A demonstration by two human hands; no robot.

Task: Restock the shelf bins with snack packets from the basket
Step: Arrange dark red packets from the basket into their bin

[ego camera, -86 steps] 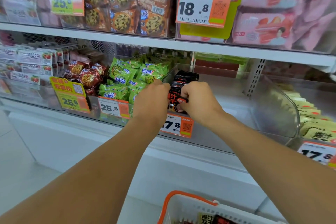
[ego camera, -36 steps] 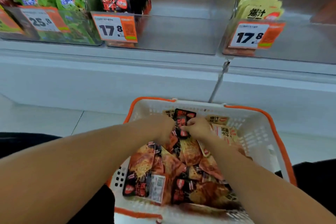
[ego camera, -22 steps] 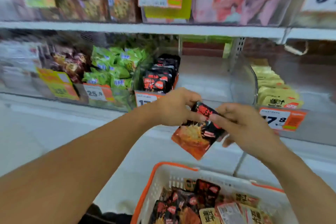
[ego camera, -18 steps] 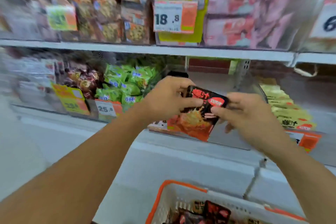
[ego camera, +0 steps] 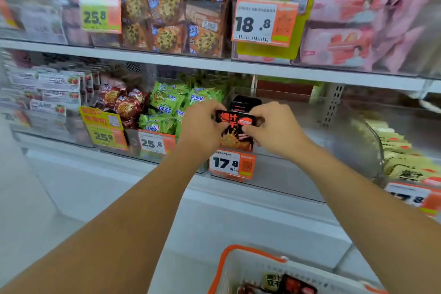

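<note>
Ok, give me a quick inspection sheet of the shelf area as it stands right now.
Surface: lower shelf, clear bins in a row.
Job's things: black-and-orange packet held upright at the 17.8 bin; basket below, packets inside.
Clutter: green packets and yellow packets in neighbouring bins.
Hands: left hand and right hand each pinch the packet's top.
Cables: nothing seen.
Surroundings: upper shelf with cookie packs.

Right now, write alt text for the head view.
Both hands, left hand and right hand, hold a black-and-orange snack packet upright at the front of a clear shelf bin, above a 17.8 price tag. Green packets fill the bin to its left; an orange-rimmed basket sits below.
</note>
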